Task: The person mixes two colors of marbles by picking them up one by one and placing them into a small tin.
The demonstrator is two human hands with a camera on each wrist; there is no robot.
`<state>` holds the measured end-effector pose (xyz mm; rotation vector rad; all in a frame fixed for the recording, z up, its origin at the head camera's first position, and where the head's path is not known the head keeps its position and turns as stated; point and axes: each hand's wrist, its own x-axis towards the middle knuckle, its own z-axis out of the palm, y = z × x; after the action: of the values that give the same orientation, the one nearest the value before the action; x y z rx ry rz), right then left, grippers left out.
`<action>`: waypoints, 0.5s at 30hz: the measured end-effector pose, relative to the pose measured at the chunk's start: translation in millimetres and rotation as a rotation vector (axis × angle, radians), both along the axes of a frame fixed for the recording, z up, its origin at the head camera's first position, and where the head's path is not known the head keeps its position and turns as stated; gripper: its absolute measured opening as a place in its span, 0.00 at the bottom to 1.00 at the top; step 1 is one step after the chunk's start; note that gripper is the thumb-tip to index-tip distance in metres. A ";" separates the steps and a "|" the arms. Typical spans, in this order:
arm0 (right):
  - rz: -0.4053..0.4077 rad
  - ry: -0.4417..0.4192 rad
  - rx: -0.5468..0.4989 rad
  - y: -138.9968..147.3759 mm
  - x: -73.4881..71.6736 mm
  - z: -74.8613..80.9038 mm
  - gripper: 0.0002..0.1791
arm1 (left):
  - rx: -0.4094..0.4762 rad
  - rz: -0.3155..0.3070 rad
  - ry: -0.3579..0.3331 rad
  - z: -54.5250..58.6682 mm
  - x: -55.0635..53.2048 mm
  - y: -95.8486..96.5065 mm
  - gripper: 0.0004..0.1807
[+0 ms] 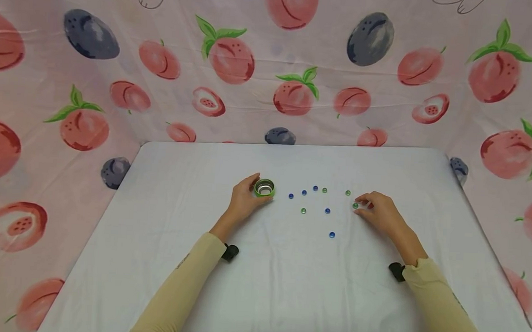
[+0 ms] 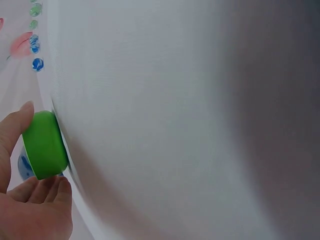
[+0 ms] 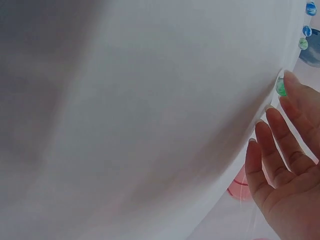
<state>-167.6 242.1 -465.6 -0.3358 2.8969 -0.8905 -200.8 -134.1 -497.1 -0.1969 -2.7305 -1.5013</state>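
The left hand [image 1: 244,199] holds a small round green cup [image 1: 264,193] with a shiny metal inside, thumb on the near side and fingers on the far side. In the left wrist view the cup's green wall [image 2: 46,145] stands upright on the table between thumb and fingers. Over on the right, the right hand [image 1: 378,209] has its thumb and index fingertip on either side of a green glass marble [image 1: 355,206]. The right wrist view shows that marble [image 3: 281,87] between those two fingertips, the other fingers spread loosely.
Between the hands several blue marbles [image 1: 327,211] and green marbles [image 1: 303,211] lie scattered on the white-covered table [image 1: 286,287]. One blue marble [image 1: 332,235] lies nearest the person. A fruit-print cloth [image 1: 246,105] hangs behind and beside the table.
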 end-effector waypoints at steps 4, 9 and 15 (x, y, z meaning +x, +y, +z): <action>0.013 0.014 0.005 0.0 -1.2 -0.5 0.15 | -0.007 -0.003 -0.011 -0.5 -0.9 -0.1 0.44; 0.012 0.019 0.012 0.5 -2.4 -1.4 0.13 | -0.013 -0.002 -0.019 0.1 -1.4 -0.5 0.44; 0.010 0.011 0.024 2.2 -4.6 -3.8 0.11 | -0.011 -0.012 -0.029 -1.5 -2.2 0.3 0.44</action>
<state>-172.1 244.3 -469.4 -0.3538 2.9110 -0.8547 -203.0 -133.7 -498.6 -0.1944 -2.7654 -1.5038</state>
